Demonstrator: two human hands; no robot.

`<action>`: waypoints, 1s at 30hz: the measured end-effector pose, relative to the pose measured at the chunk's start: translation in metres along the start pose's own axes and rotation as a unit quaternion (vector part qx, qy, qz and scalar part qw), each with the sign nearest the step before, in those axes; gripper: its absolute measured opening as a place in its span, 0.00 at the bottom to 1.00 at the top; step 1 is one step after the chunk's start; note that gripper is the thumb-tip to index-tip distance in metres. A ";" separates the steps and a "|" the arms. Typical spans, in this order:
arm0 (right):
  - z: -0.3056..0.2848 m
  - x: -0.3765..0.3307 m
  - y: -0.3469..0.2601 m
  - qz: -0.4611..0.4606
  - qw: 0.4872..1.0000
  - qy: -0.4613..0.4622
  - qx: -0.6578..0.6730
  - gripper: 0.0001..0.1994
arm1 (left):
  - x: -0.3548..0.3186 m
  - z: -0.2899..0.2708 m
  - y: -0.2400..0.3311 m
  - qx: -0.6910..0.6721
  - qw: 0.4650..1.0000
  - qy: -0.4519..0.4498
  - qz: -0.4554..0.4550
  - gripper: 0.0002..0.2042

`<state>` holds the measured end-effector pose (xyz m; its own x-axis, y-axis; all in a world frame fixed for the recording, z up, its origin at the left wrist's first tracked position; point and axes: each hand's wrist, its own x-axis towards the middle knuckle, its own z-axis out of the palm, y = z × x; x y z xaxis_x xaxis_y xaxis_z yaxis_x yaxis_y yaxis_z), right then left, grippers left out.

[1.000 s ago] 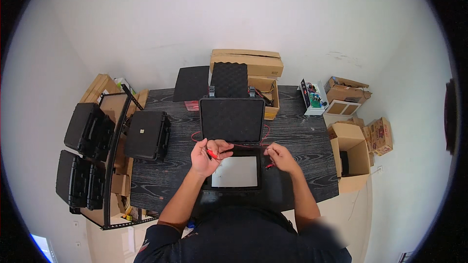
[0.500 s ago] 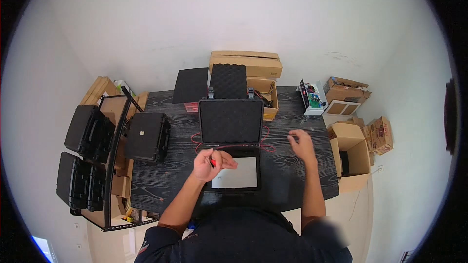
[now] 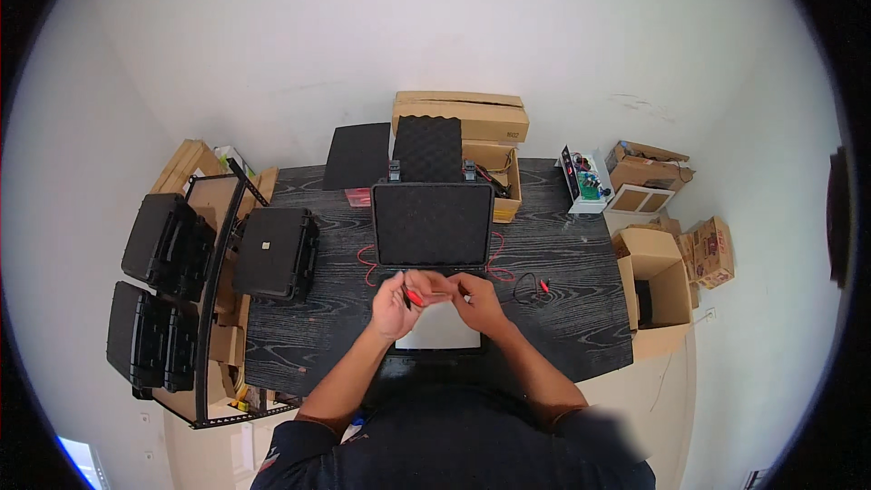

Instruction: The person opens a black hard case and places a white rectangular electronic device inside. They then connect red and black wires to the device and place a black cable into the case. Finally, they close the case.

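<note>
My left hand (image 3: 393,312) is closed above the case, fingers curled round a small red-and-black piece (image 3: 414,298) that looks like a cable clip. Against its fingertips, my right hand (image 3: 477,305) has thumb and fingers pinched together; whatever is between them is too small to make out. Both hands are over an open black hard case (image 3: 433,183), partly covering the pale flat panel (image 3: 439,330) in its base. Dark foam (image 3: 432,225) lines the raised lid. Right of the case, a black cable with a red clip (image 3: 544,286) lies on the table.
Red cables (image 3: 497,263) stick out beside the case. A closed black case (image 3: 276,254) stands at the left, near a rack (image 3: 218,290) holding more cases. Behind are foam sheets (image 3: 357,156) and cartons (image 3: 461,116). A device with exposed circuit boards (image 3: 585,183) sits back right.
My right hand has moved left from the table's right side to meet my left hand above the case. The cable with the red clip now shows near where it was.
</note>
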<state>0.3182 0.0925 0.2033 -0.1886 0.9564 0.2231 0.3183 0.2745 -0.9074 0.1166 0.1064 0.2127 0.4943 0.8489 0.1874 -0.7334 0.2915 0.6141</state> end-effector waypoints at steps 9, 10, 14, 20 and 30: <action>-0.013 -0.013 0.023 0.017 0.987 -0.156 -0.020 0.05 | 0.030 -0.013 0.006 0.216 0.958 0.149 0.115 0.23; -0.015 -0.015 0.016 0.008 0.983 -0.185 -0.013 0.05 | 0.032 -0.015 0.001 0.272 0.942 0.173 0.094 0.27; -0.025 -0.008 -0.021 -0.009 0.987 -0.161 -0.010 0.05 | 0.023 -0.034 -0.022 0.355 0.930 0.033 -0.083 0.34; -0.040 0.005 -0.029 -0.049 0.990 -0.095 -0.089 0.08 | 0.013 -0.007 -0.011 0.317 0.874 -0.083 -0.358 0.45; -0.052 0.008 -0.024 -0.026 0.978 -0.207 0.022 0.08 | 0.009 -0.013 -0.004 0.331 0.846 -0.155 -0.388 0.46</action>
<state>0.3576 0.0983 0.2454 -0.5655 0.8168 0.1140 0.2603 0.3080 -0.9151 0.1173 0.1186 0.2019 0.8806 0.3293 -0.3408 0.2400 0.3101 0.9199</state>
